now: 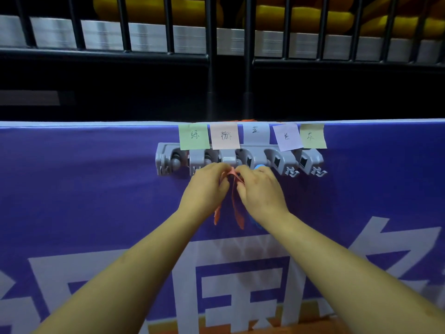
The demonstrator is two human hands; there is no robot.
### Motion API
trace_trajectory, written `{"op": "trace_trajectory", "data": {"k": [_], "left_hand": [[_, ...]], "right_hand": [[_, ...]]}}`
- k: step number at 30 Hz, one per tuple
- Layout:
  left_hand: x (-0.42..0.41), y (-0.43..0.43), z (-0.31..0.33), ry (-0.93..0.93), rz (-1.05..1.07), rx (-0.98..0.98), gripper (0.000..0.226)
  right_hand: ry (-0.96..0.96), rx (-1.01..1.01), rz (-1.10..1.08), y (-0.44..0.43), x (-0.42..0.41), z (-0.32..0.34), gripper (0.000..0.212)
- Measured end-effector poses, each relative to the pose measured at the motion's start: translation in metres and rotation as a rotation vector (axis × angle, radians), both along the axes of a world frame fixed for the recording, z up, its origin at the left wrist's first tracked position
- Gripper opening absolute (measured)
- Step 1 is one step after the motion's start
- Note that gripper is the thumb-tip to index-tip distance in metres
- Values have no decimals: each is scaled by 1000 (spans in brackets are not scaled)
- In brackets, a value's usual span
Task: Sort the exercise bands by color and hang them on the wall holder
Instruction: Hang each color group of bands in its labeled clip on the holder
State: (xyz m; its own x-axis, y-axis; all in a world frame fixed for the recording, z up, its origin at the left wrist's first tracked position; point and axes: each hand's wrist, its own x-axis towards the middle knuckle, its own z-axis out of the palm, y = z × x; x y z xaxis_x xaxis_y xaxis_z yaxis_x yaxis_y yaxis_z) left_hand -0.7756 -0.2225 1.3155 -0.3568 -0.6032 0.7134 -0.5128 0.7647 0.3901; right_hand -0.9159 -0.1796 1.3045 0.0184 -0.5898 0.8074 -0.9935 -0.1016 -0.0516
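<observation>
Forearms stretch forward side by side, left grip and right grip both pinching the pink band at the wall holder, under the pink note. Fingertips and the hook are hidden by the knuckles, and a blue band is mostly hidden behind the right grip. The pink band hangs vertically, loose ends down.

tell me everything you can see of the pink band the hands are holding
The pink band is a thin, flat strip, salmon-pink, and looks like stretchy rubber. Its top is bunched between the left hand and the right hand, which both pinch it just below the grey wall holder, under the pink note. Two strands hang down loosely in front of the purple banner, spreading slightly apart. Whether it is already hooked on a grip is hidden by the hands.
</observation>
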Motion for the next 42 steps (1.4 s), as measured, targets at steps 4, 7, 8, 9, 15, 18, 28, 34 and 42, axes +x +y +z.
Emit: {"op": "trace_trajectory", "data": {"k": [4,7,8,9,15,18,28,34,42], "left_hand": [[-3,-8,-8,65,-86,-26,28],[-6,-8,-10,128,-102,6,27],[-7,-8,-10,131,-100,5,28],[-7,-7,-11,135,-96,9,29],[-7,-2,-17,191,-105,68,31],[-4,-1,-21,185,-94,82,34],[3,11,-32,165,-114,215,40],[17,23,-72,19,-21,334,23],[39,73,-186,-145,13,607,19]], "right_hand": [[-63,78,3,7,7,0,21],[-251,105,53,8,10,3,25],[-329,97,75,8,11,4,26],[-388,83,91,7,11,4,26],[-510,-56,164,1,14,0,22],[-537,-39,180,-1,14,-4,21],[-719,187,353,24,15,-22,29],[-762,298,180,41,11,-72,23],[-807,620,-69,101,2,-207,32]]}}
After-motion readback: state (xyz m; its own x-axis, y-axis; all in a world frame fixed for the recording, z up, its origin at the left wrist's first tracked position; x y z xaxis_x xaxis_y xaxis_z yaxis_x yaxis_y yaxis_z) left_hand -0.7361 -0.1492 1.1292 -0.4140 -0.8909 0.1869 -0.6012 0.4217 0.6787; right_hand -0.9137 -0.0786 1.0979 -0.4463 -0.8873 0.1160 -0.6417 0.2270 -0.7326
